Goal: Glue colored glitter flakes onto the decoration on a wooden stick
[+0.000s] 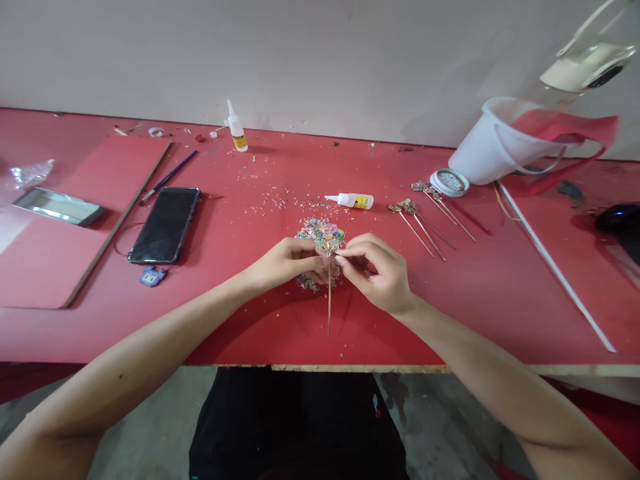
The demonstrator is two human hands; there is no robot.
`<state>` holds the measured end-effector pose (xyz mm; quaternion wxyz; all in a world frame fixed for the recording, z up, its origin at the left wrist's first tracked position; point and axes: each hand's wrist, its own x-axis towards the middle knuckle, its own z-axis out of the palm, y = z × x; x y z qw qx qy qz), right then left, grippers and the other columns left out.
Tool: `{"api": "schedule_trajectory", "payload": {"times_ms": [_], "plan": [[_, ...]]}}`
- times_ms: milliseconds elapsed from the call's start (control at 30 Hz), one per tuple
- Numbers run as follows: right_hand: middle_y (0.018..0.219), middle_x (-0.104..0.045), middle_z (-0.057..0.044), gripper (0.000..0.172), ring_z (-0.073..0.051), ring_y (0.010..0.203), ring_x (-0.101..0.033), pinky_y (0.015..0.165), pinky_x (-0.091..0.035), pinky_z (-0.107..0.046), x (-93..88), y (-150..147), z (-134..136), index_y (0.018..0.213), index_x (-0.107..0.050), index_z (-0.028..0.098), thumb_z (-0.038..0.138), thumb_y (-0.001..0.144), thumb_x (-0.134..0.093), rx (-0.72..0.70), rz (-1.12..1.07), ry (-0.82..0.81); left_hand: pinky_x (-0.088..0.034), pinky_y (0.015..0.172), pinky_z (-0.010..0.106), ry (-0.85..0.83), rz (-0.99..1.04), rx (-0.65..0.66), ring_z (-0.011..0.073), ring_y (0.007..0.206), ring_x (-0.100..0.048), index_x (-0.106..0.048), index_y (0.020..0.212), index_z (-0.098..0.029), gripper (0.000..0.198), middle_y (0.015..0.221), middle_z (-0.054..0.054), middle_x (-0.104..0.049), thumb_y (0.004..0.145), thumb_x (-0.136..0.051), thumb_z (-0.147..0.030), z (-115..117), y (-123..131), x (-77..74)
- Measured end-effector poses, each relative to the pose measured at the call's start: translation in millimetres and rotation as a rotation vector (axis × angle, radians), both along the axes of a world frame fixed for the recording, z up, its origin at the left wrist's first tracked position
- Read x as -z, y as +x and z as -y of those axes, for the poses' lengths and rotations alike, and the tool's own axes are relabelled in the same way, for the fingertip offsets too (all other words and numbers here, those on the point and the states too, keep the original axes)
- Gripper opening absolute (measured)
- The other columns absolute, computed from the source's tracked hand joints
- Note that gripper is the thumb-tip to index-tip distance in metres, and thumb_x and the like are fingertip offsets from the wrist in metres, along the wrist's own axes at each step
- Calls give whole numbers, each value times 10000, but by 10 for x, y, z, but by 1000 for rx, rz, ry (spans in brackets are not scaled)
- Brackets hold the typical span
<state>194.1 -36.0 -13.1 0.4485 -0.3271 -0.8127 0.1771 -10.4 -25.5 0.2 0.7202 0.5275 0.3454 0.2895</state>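
Between my two hands is a gold-coloured hairpin (pixel 329 293), its ornate head up and its long stem pointing towards me. My left hand (pixel 293 260) grips the head from the left, with its fingertips partly hidden behind it. The fingers of my right hand (pixel 377 270) are pinched together at the right side of the head; whether they hold a small piece there I cannot make out. Under and behind the hairpin lies a pile of tiny colourful shell-like chips (pixel 313 230). Just beyond, a small glue bottle (pixel 356 201) lies on its side.
Several finished-looking hairpins (pixel 417 223) lie to the right, near a round lid (pixel 449 182) and a white bucket (pixel 493 143). A second glue bottle (pixel 237 130) stands at the back. Leftwards are a phone (pixel 165 225), a brush (pixel 170 176), a board (pixel 120 160) and a metal tin (pixel 59 206).
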Motion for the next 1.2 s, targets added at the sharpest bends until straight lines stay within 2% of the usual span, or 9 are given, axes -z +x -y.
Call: {"api": "schedule_trajectory", "payload": {"times_ms": [333,633,800,1000,1100,1200], "plan": [[872,-611,-33,146,-145,769,-598,609,-493,-282,-10,2,10,949,-628,232,126,850,-614,5,12,3,-573,784,334,-2,20,6,173,727,-704,-678,786,-86,391,757,109,-723,866,-605,-462,5,2,-24],[871,-609,-36,186,-144,762,-595,597,-486,-278,-11,26,4,972,-641,224,105,829,-634,-4,6,19,-567,761,294,-4,10,14,162,729,-704,-675,785,-86,397,753,102,-719,876,-595,-464,3,-7,-36],[858,-603,-23,187,-122,674,-561,534,-461,-260,-18,42,13,966,-643,241,126,820,-650,49,-39,-2,-565,738,277,16,15,26,153,724,-702,-666,807,-79,373,794,107,-718,917,-546,-414,-7,-22,-24],[849,-603,-20,155,-121,668,-553,530,-447,-262,-42,35,15,943,-647,238,140,824,-649,71,-58,-22,-569,726,281,46,-6,28,156,722,-704,-656,797,-90,359,786,94,-708,915,-548,-412,-9,-26,-9],[852,-599,-18,98,-118,670,-548,544,-442,-264,-40,28,20,918,-641,234,174,841,-644,89,-75,-72,-576,718,291,62,-33,31,165,719,-706,-655,804,-91,382,792,97,-712,903,-555,-447,-2,-32,-14],[853,-586,-11,66,-101,647,-527,539,-428,-252,7,32,4,946,-606,226,243,882,-616,116,-184,-256,-577,715,289,90,-42,50,164,715,-705,-661,807,-93,391,786,97,-715,902,-551,-456,6,-40,-32]]}}
